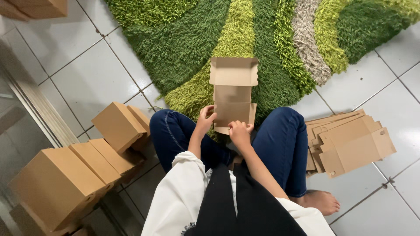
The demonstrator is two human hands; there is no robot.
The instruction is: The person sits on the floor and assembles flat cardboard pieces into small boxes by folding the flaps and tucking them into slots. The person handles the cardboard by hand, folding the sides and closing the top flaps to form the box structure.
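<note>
Left hand (204, 121) and right hand (239, 132) gripping an unfolded cardboard box blank (232, 92). Above a green shag rug (183, 39). Flat blanks (350, 142) stacked right, folded boxes (87, 161) left.

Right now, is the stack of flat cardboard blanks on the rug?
No, the stack of flat blanks lies on the white tile floor beside the person's leg, off the green rug.

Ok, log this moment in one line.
left hand: grips cardboard box blank | right hand: grips it | flat blanks: right | folded boxes: left
</note>
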